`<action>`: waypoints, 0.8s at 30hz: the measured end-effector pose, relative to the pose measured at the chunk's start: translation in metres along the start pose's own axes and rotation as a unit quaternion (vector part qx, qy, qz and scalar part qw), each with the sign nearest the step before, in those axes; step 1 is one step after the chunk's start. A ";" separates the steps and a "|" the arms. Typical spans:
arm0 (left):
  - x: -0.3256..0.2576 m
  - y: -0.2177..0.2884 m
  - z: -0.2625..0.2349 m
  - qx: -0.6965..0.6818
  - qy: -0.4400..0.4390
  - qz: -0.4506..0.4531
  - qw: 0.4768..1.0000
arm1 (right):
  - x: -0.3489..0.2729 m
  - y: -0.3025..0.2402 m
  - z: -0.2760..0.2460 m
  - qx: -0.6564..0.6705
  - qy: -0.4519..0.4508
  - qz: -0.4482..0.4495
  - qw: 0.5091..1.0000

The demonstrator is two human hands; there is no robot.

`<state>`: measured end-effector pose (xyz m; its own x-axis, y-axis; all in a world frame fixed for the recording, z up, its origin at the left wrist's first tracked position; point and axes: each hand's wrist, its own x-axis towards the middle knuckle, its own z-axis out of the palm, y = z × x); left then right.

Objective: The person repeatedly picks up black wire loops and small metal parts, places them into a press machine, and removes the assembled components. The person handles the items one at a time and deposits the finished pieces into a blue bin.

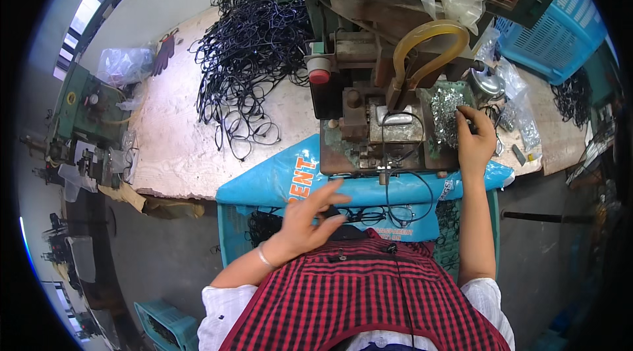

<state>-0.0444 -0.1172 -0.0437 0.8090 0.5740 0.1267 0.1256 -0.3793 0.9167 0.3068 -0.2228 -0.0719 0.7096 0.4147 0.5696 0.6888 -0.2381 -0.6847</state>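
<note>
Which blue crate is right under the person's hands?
The blue crate in front of the person's lap, under the left hand, half covered by a blue plastic sack. The other blue crate sits far back on the right, behind the machine.

Workshop: press machine (pixel 369 54), cord heap (pixel 250 54).

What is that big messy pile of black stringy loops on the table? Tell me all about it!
The pile of black cord loops is a loose tangle of thin, dark cords, many bent into rings. It lies on the pale wooden tabletop, left of the green press machine, touching its side. Some single loops spill toward the table's front edge. Neither hand touches it.
</note>
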 end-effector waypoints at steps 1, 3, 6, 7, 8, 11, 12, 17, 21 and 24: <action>0.004 0.006 -0.016 0.140 0.055 0.145 0.978 | 0.002 0.000 0.002 0.013 0.000 -0.001 1.000; 0.026 0.006 -0.049 0.315 0.153 0.249 0.903 | 0.005 0.001 0.004 0.035 0.001 0.013 0.999; 0.075 -0.005 -0.088 0.500 0.158 0.091 0.846 | 0.006 0.001 0.008 0.041 0.005 0.033 0.999; 0.075 -0.041 -0.104 0.567 0.142 0.052 0.810 | 0.003 0.003 0.009 0.048 0.007 0.031 0.998; 0.069 -0.094 -0.123 0.630 0.129 0.008 0.766 | 0.002 0.002 0.012 0.058 0.003 0.025 0.998; 0.061 -0.141 -0.136 0.560 0.108 -0.005 0.821 | -0.006 -0.017 -0.007 0.080 -0.013 0.063 0.995; 0.063 -0.135 -0.134 0.547 0.105 -0.014 0.830 | -0.005 -0.028 -0.015 0.099 -0.031 0.075 0.992; 0.068 -0.104 -0.124 0.512 0.126 -0.013 0.850 | 0.022 -0.099 -0.013 0.235 -0.149 0.044 0.960; 0.075 -0.072 -0.103 0.349 0.289 -0.051 0.890 | 0.019 -0.124 0.016 0.338 -0.164 0.073 0.924; 0.081 -0.024 -0.080 0.017 0.294 -0.080 0.952 | 0.008 -0.121 0.020 0.334 -0.142 0.111 0.925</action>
<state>-0.0282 -0.0030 -0.0252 0.3171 0.9299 0.1862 0.2474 -0.2707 0.9303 0.2267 -0.1731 0.0066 0.6897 0.6572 0.3040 0.2188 0.2110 -0.9527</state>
